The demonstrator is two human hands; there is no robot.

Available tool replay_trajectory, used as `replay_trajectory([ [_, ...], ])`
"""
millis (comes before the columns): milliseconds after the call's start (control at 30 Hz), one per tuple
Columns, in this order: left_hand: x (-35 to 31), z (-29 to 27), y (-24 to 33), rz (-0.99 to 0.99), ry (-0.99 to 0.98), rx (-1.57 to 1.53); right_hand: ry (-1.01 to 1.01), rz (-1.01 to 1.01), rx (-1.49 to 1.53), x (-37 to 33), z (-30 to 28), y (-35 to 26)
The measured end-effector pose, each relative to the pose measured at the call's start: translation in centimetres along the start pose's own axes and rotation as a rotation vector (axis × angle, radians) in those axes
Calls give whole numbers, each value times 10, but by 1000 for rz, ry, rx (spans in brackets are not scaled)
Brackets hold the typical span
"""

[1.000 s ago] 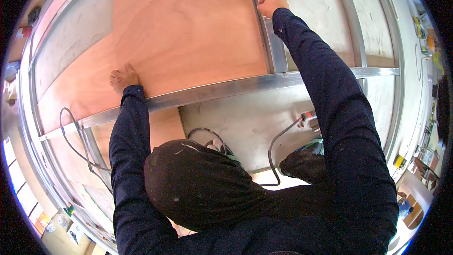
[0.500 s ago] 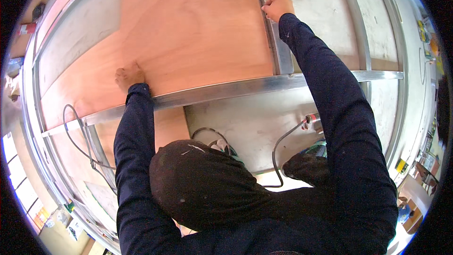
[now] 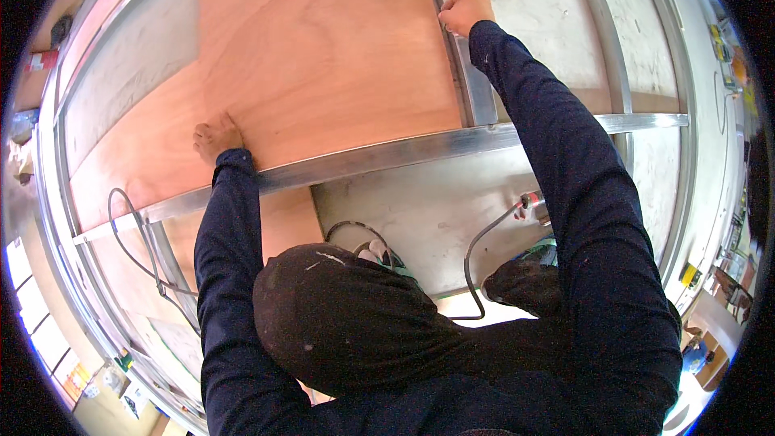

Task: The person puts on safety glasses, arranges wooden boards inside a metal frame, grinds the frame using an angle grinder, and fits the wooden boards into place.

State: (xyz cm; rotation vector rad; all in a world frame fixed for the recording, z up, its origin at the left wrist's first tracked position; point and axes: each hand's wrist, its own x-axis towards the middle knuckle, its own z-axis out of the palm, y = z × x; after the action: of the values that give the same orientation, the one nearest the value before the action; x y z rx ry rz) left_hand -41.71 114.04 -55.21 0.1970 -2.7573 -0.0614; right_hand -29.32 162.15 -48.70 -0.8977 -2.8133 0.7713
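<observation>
A large sheet of reddish plywood [image 3: 323,56] lies within a metal frame in front of me. My left hand [image 3: 215,137] rests on its lower left part, fingers curled under and thumb stretched out; no object shows in it. Farther off, my right hand [image 3: 467,12] is closed in a pinch at the sheet's right edge, against an upright metal bar [image 3: 478,89]. What its fingertips hold, if anything, is hidden. Along the sheet's near edge runs a long metal crossbar [image 3: 387,157], just beyond my left wrist.
A red and grey tool [image 3: 533,207] with a dark cord [image 3: 471,274] lies near my right foot. Another black cable [image 3: 145,246] loops over the frame at left. Pale panels [image 3: 533,24] fill the bays at right. My knee [image 3: 347,315] is bent below the crossbar.
The whole view has shifted slightly to the left. Both hands keep nearly the same places on the plywood and at its edge.
</observation>
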Motion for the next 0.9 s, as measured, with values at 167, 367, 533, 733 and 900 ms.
replay_trajectory([
  [167, -1, -4, 11, -3, 0, -40, 38, 19, -91, 1, -1, 8],
  [367, 30, -1, -8, -121, -346, 21, -85, 27, -13, -4, 1, 0],
  [533, 32, -15, 5, -299, -390, 42, 17, 88, 10, -1, 2, 14],
  [733, 37, -1, -5, -269, -311, 33, 31, 34, -156, 6, 0, 14],
  [900, 27, 2, -5, -288, -187, -23, -42, 65, -162, 6, 0, -2],
])
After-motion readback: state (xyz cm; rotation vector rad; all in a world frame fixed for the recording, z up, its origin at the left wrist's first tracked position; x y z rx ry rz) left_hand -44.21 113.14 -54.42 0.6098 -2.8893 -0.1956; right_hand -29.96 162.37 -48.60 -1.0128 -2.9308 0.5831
